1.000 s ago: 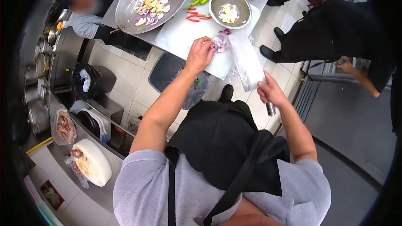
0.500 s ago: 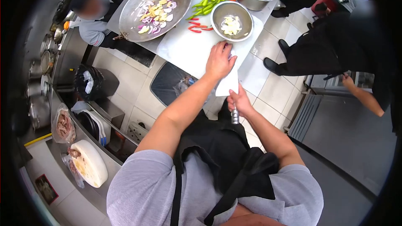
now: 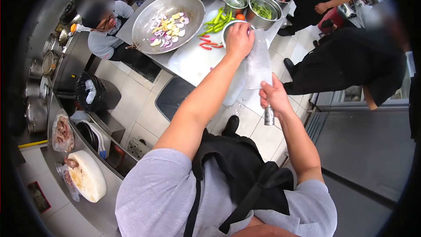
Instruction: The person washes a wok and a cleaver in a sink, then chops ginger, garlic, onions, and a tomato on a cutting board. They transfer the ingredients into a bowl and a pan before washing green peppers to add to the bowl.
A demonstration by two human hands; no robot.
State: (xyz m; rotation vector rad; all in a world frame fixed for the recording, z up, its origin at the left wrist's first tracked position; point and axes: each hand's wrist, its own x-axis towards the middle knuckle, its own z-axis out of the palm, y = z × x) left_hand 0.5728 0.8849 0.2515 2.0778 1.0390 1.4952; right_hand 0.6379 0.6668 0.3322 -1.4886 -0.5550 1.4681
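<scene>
My right hand (image 3: 275,95) is wrapped round the metal handle of a cleaver (image 3: 258,63), its broad blade pointing away from me beside the steel bowl. Over that bowl (image 3: 225,35) is my left hand (image 3: 240,40), fingers curled together near the blade's far end. A bit of purple red onion shows at its fingertips; the rest of what it holds is hidden. The hand covers most of the bowl. Red chillies (image 3: 209,44) and green chillies (image 3: 218,23) lie on the white cutting board (image 3: 193,63), left of the bowl.
A wide pan (image 3: 144,11) holds cut onion and pale yellow slices. Behind the bowl stand a tomato (image 3: 240,17), a bowl of cut greens (image 3: 263,11) and several other bowls. A person (image 3: 103,39) is at the left; two others (image 3: 346,63) stand at the right.
My left hand has moved from the board up over the bowl. The cleaver, in my right hand, has come up off the board and shifted right, alongside the bowl.
</scene>
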